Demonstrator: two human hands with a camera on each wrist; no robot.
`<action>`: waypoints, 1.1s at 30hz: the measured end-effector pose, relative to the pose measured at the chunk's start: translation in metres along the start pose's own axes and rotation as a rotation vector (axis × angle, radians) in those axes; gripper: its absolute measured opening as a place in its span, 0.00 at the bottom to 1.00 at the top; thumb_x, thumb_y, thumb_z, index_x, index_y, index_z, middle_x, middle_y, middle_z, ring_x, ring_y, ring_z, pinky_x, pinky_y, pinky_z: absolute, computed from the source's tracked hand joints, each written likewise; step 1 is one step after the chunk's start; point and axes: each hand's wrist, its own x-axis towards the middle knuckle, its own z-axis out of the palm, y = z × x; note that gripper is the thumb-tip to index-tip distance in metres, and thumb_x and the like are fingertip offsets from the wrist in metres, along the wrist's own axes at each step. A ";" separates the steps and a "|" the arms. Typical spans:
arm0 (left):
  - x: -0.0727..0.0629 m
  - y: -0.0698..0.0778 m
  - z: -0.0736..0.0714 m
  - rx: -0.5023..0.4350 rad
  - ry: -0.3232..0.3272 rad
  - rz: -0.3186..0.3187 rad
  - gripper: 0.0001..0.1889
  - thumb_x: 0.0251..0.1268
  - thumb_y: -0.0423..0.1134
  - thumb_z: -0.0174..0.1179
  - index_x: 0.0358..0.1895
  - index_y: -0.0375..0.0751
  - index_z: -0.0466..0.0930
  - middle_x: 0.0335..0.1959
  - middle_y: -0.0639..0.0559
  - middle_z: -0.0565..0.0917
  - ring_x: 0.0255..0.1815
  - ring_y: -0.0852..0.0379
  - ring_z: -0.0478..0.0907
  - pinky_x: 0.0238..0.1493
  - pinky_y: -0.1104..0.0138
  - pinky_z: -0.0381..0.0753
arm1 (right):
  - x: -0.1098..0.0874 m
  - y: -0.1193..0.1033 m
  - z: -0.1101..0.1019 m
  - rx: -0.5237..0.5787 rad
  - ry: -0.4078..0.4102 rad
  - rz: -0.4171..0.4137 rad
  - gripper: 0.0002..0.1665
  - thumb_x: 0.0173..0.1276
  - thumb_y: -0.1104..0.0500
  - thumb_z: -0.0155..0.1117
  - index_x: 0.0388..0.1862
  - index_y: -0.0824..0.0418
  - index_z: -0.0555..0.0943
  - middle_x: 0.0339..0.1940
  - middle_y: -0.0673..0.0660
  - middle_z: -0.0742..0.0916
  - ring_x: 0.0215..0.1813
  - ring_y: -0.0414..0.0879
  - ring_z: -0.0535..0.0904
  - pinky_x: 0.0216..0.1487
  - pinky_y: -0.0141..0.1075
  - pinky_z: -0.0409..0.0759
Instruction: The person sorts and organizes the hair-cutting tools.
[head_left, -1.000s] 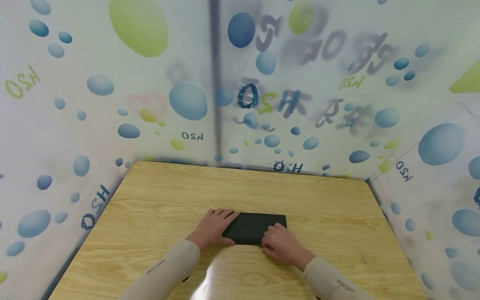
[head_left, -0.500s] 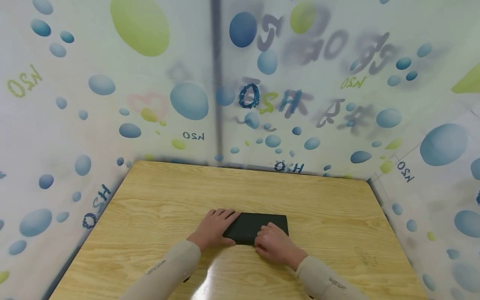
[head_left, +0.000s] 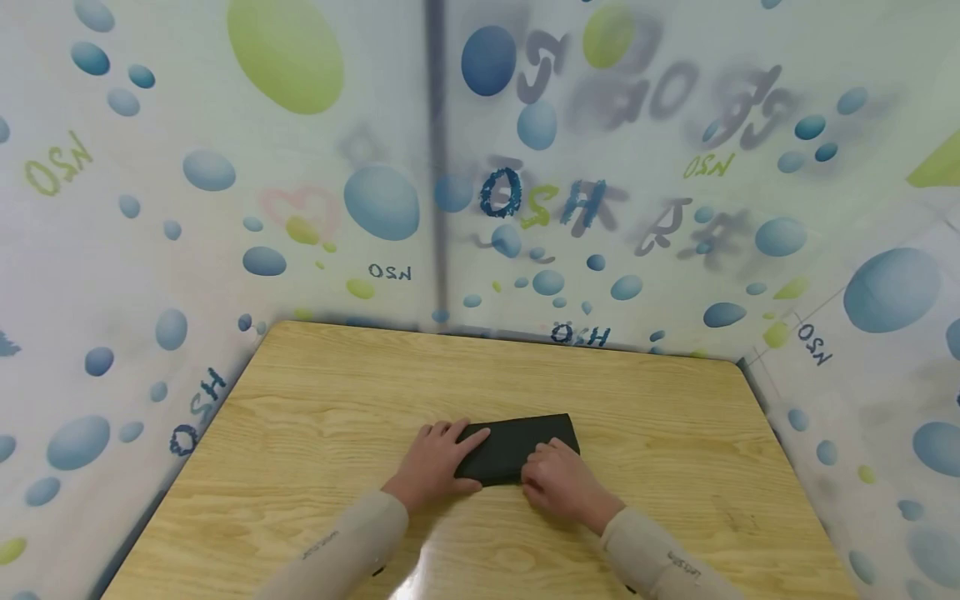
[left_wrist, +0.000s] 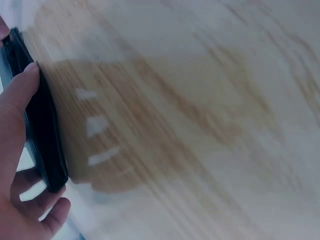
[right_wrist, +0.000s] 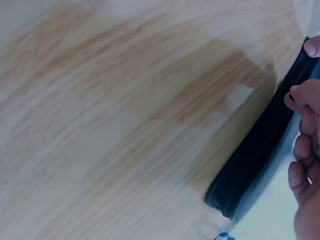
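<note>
A flat black zip wallet (head_left: 506,442), long and rectangular, lies in the middle of the wooden table with its right end angled away. My left hand (head_left: 431,462) grips its left end, fingers over the top and thumb along the near edge. In the left wrist view, the thumb (left_wrist: 27,82) presses that edge. At the near edge, right of the middle, sits my right hand (head_left: 562,482) with curled fingers. The right wrist view has its thumb and forefinger pinching a small dark zipper pull (right_wrist: 291,95), mostly hidden by the fingertips.
The wooden tabletop (head_left: 360,383) extends around the wallet on all sides. White walls (head_left: 630,208) with blue and green bubble prints stand close behind the table and along both sides.
The wallet has turned slightly, its right end swinging away from me. My right hand slid left along the near edge, then back right. The left hand keeps its grip and shifts slightly right.
</note>
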 end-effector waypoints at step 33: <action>0.017 0.079 0.011 0.390 0.063 -0.237 0.57 0.45 0.85 0.45 0.68 0.39 0.71 0.47 0.43 0.82 0.42 0.52 0.80 0.45 0.59 0.76 | 0.003 0.053 0.011 0.015 0.160 0.257 0.03 0.61 0.58 0.69 0.28 0.52 0.86 0.24 0.46 0.85 0.30 0.41 0.75 0.39 0.39 0.77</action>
